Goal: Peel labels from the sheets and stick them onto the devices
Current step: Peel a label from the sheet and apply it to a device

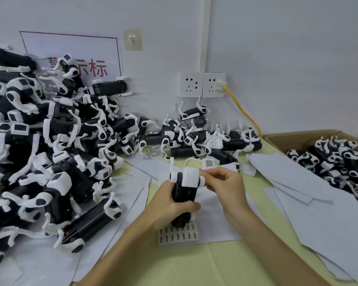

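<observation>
A black-and-white device (184, 188) stands upright over the table's middle, and my left hand (170, 205) grips its black body from the left. My right hand (223, 182) pinches the white top end of the device with fingertips. Whether a label sits under those fingertips is hidden. A label sheet (179, 233) with rows of small printed labels lies flat just under the device's lower end. A second small label sheet (209, 163) lies farther back near the pile.
A big heap of the same devices (50, 151) fills the left side up to the wall. More devices (205, 137) line the back. A cardboard box (298, 137) with devices stands at right. Loose white backing sheets (318, 219) cover the table's right. A yellow cable (242, 110) hangs from a wall socket.
</observation>
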`<action>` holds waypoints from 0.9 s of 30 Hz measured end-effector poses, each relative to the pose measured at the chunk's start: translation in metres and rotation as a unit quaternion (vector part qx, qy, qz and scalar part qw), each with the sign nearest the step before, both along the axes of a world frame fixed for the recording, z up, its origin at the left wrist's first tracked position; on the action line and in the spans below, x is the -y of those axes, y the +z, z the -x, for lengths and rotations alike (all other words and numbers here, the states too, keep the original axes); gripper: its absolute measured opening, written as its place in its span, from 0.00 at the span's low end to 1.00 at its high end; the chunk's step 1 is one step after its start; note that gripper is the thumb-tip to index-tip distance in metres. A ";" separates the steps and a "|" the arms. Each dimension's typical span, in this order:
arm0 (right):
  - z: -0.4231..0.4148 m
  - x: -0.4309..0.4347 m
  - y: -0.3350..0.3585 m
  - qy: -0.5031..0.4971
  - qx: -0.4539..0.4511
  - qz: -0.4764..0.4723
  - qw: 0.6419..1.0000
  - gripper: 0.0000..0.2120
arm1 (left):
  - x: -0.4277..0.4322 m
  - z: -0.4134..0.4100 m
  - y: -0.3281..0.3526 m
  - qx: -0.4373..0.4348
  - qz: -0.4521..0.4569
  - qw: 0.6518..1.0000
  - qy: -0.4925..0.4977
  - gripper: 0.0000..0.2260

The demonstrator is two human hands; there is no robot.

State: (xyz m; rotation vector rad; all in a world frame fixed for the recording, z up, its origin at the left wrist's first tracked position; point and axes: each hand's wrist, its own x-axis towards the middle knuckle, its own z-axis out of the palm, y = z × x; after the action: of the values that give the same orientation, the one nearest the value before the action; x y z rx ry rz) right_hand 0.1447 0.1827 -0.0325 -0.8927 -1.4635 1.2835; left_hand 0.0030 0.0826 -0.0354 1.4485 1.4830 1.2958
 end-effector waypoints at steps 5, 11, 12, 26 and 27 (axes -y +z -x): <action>0.002 0.002 0.002 -0.016 0.023 -0.031 0.999 0.04 | -0.002 -0.002 -0.001 0.027 -0.006 1.000 0.012 0.18; 0.001 0.007 0.008 0.038 0.003 -0.072 0.997 0.06 | -0.007 0.005 0.005 0.265 0.008 0.958 0.112 0.24; 0.002 0.008 0.008 0.066 0.019 -0.080 0.994 0.12 | -0.008 0.008 0.007 0.319 0.008 0.941 0.110 0.26; 0.009 0.013 -0.006 0.013 0.015 -0.189 0.982 0.39 | -0.019 -0.004 0.003 0.355 0.057 0.933 0.007 0.35; 0.006 0.008 -0.003 0.012 0.004 -0.174 0.985 0.39 | -0.020 -0.005 0.001 0.330 0.065 0.942 -0.004 0.35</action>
State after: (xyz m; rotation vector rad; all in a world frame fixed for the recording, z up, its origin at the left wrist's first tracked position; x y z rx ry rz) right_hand 0.1383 0.1744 -0.0357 -0.6497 -1.6463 0.9981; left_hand 0.0085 0.1030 -0.0340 0.8065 1.0766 1.4553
